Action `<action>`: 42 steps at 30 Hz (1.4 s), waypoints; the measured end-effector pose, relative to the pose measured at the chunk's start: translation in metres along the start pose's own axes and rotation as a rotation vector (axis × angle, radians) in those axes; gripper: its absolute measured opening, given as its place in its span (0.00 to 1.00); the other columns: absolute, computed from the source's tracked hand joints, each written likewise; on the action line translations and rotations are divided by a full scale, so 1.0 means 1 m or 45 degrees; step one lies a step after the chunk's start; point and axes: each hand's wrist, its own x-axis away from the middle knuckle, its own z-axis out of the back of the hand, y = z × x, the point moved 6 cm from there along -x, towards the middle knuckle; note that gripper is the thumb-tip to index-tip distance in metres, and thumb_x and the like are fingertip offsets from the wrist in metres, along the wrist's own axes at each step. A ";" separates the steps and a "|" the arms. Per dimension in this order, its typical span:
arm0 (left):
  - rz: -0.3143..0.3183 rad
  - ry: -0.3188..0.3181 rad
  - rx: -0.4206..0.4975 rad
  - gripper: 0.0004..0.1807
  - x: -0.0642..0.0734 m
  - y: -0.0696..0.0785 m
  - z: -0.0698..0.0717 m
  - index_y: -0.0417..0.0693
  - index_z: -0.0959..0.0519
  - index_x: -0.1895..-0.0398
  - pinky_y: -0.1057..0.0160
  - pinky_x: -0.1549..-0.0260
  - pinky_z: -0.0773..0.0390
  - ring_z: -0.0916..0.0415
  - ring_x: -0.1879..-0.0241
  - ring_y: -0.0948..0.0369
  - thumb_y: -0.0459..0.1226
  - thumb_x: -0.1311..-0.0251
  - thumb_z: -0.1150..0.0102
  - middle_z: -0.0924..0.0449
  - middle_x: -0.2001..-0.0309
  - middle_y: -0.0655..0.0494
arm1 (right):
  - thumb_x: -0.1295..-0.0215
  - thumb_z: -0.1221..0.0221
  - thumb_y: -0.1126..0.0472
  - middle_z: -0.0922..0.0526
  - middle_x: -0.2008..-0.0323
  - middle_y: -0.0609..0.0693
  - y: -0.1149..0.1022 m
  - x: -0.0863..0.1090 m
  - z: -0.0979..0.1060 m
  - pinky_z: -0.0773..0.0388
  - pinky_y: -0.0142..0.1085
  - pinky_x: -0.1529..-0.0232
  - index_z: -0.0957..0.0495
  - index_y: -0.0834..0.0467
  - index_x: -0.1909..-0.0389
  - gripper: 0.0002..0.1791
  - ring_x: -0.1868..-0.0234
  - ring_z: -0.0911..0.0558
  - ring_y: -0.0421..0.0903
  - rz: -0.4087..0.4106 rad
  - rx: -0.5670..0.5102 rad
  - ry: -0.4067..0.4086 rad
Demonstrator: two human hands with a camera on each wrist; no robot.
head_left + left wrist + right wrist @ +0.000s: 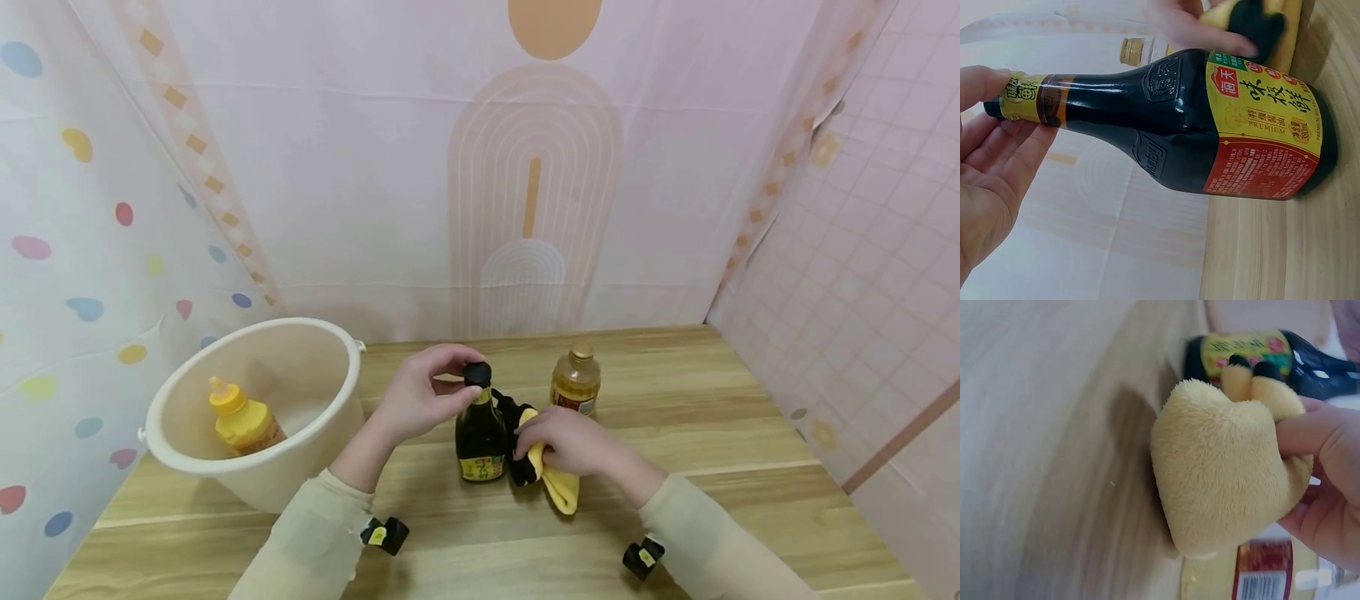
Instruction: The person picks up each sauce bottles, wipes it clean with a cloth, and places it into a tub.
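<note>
A dark soy sauce bottle (480,433) with a yellow and red label stands upright on the wooden table. My left hand (420,393) pinches it at the top, thumb and fingers around the black cap (477,374) and neck; the left wrist view shows the grip on the soy sauce bottle (1172,119) closely. Just right of it, my right hand (570,439) grips a fuzzy yellow and black cloth (561,490). Bunched between thumb and fingers, the cloth (1222,469) is beside the bottle; whether they touch I cannot tell.
Behind the right hand stands a bottle of yellow oil (576,387) with a gold cap. On the left is a white bucket (247,487), with a yellow squeeze bottle (243,422) leaning inside. A patterned curtain (360,208) hangs behind the table (720,417).
</note>
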 end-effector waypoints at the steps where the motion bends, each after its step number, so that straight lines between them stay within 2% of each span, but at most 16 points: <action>1: 0.008 0.005 0.004 0.17 0.001 0.000 0.000 0.38 0.19 0.51 0.63 0.62 0.16 0.20 0.57 0.52 0.25 0.46 0.32 0.19 0.55 0.47 | 0.53 0.42 0.82 0.13 0.60 0.44 0.002 0.002 0.003 0.25 0.41 0.43 0.13 0.54 0.63 0.23 0.48 0.18 0.47 -0.021 -0.046 0.016; 5: 0.032 0.032 0.018 0.18 0.005 -0.002 0.000 0.38 0.19 0.50 0.63 0.60 0.17 0.19 0.56 0.53 0.24 0.46 0.33 0.19 0.55 0.47 | 0.51 0.42 0.82 0.14 0.54 0.48 0.007 0.010 0.014 0.25 0.45 0.42 0.14 0.54 0.59 0.24 0.45 0.20 0.50 -0.118 -0.171 0.089; 9: -0.010 0.079 -0.021 0.19 0.008 0.002 0.000 0.38 0.20 0.50 0.61 0.57 0.17 0.19 0.56 0.53 0.24 0.46 0.33 0.19 0.55 0.47 | 0.49 0.41 0.80 0.16 0.49 0.51 0.010 0.017 0.020 0.25 0.47 0.42 0.14 0.53 0.57 0.24 0.43 0.21 0.52 -0.193 -0.224 0.170; 13: -0.054 0.160 -0.152 0.23 0.010 0.011 0.000 0.38 0.22 0.46 0.58 0.56 0.17 0.19 0.57 0.55 0.27 0.47 0.30 0.18 0.54 0.48 | 0.49 0.41 0.80 0.17 0.48 0.54 0.011 0.021 0.025 0.23 0.49 0.44 0.15 0.55 0.55 0.23 0.43 0.21 0.55 -0.232 -0.258 0.285; 16: -0.046 0.242 -0.296 0.27 0.012 0.019 0.000 0.39 0.23 0.44 0.59 0.59 0.17 0.19 0.60 0.57 0.32 0.49 0.26 0.18 0.55 0.50 | 0.49 0.41 0.80 0.17 0.48 0.54 0.011 0.024 0.029 0.23 0.51 0.44 0.15 0.56 0.55 0.23 0.43 0.21 0.56 -0.273 -0.300 0.377; 19: -0.029 0.310 -0.447 0.28 0.013 0.026 -0.002 0.40 0.21 0.47 0.61 0.65 0.16 0.20 0.63 0.59 0.37 0.52 0.23 0.18 0.58 0.51 | 0.49 0.40 0.80 0.17 0.47 0.54 0.011 0.026 0.033 0.25 0.53 0.43 0.15 0.56 0.55 0.23 0.42 0.22 0.57 -0.308 -0.326 0.446; 23: -0.012 0.374 -0.589 0.26 0.012 0.033 -0.005 0.41 0.19 0.52 0.66 0.69 0.18 0.20 0.67 0.60 0.39 0.55 0.21 0.19 0.61 0.52 | 0.50 0.40 0.80 0.17 0.47 0.53 0.010 0.027 0.035 0.24 0.53 0.44 0.15 0.56 0.55 0.23 0.41 0.22 0.57 -0.324 -0.342 0.482; 29: -0.074 0.432 -0.670 0.19 0.011 0.038 -0.009 0.42 0.18 0.61 0.66 0.69 0.19 0.21 0.68 0.60 0.37 0.55 0.21 0.19 0.62 0.51 | 0.49 0.42 0.81 0.17 0.46 0.52 0.011 0.028 0.033 0.23 0.49 0.45 0.15 0.55 0.54 0.25 0.41 0.22 0.55 -0.333 -0.367 0.483; 33: -0.110 0.457 -0.665 0.18 0.012 0.038 -0.009 0.42 0.17 0.62 0.64 0.70 0.18 0.21 0.68 0.59 0.35 0.55 0.21 0.19 0.64 0.50 | 0.49 0.42 0.81 0.17 0.46 0.53 0.011 0.029 0.033 0.23 0.50 0.45 0.15 0.56 0.54 0.24 0.41 0.22 0.56 -0.335 -0.365 0.505; 36: -0.097 0.443 -0.594 0.17 0.010 0.036 -0.008 0.41 0.17 0.61 0.65 0.70 0.18 0.20 0.68 0.59 0.34 0.55 0.21 0.18 0.64 0.50 | 0.49 0.42 0.81 0.18 0.45 0.54 0.010 0.029 0.035 0.24 0.51 0.44 0.15 0.57 0.55 0.23 0.41 0.22 0.56 -0.337 -0.371 0.536; 42: 0.054 0.376 -0.299 0.17 0.008 0.026 -0.004 0.39 0.16 0.59 0.67 0.68 0.17 0.18 0.65 0.58 0.29 0.55 0.23 0.16 0.62 0.50 | 0.50 0.42 0.81 0.17 0.46 0.55 0.011 0.030 0.037 0.24 0.49 0.43 0.15 0.57 0.55 0.24 0.41 0.22 0.55 -0.348 -0.388 0.585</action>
